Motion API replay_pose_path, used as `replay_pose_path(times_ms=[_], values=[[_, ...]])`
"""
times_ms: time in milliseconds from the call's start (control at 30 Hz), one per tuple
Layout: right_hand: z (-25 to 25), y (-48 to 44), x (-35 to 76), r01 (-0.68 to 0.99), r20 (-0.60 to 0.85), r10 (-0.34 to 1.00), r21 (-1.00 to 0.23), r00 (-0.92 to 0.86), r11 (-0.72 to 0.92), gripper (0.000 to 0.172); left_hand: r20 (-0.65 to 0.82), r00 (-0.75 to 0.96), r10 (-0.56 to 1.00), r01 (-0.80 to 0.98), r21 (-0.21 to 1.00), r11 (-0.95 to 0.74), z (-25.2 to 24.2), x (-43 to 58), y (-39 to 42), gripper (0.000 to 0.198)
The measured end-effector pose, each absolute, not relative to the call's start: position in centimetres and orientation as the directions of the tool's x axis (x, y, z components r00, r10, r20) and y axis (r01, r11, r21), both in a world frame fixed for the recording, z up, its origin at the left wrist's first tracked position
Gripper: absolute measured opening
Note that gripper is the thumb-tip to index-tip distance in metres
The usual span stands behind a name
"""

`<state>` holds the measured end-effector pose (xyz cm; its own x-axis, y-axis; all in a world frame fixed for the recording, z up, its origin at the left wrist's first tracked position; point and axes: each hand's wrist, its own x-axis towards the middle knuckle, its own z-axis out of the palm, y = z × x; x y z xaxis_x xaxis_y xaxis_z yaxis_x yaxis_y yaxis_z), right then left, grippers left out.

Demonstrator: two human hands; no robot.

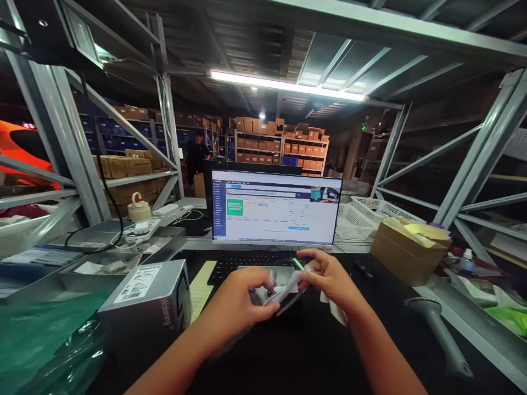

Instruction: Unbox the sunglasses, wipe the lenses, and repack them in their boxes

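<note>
My left hand (pixel 241 302) is closed on one side of a thin, whitish translucent bag (pixel 290 285), thumb below and fingers above. The fingertips of my right hand (pixel 329 277) pinch the bag's upper right end. Small items near my left fingertips are too blurred to make out. Behind the bag, a small grey open box (pixel 284 271) sits at the front edge of the black keyboard (pixel 236 260). To the left stands a large grey box (pixel 146 302) with a white label on its top.
A lit monitor (pixel 275 211) stands behind the keyboard. On the right are a scanner (pixel 442 334), a black mouse (pixel 363 268), a cardboard box (pixel 405 255) and white baskets (pixel 354 222). Green plastic (pixel 45 334) lies at the left. A person (pixel 195 159) stands far behind.
</note>
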<state>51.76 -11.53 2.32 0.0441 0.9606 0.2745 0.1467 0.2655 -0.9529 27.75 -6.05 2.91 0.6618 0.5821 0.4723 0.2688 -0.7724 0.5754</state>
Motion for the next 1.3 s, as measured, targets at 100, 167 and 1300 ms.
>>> replay_pose_path(times_ms=[100,167,1300], values=[[2.3,-10.8,53.1,0.153,0.23,0.973,-0.963,0.032,0.223,0.077,0.444,0.664,0.602,0.283,0.595,-0.752,2.9,27.7,-5.7,0.011],[2.3,-10.7,53.6,0.244,0.31,0.946,-0.928,0.093,0.28,0.078,0.459,0.626,0.63,0.29,0.614,-0.734,2.8,27.6,-5.3,0.011],[-1.2,-14.7,50.1,0.957,-0.026,0.97,-0.169,-0.243,0.235,0.02,-0.054,0.037,0.998,-0.745,0.664,0.064,3.6,26.2,-1.5,0.008]])
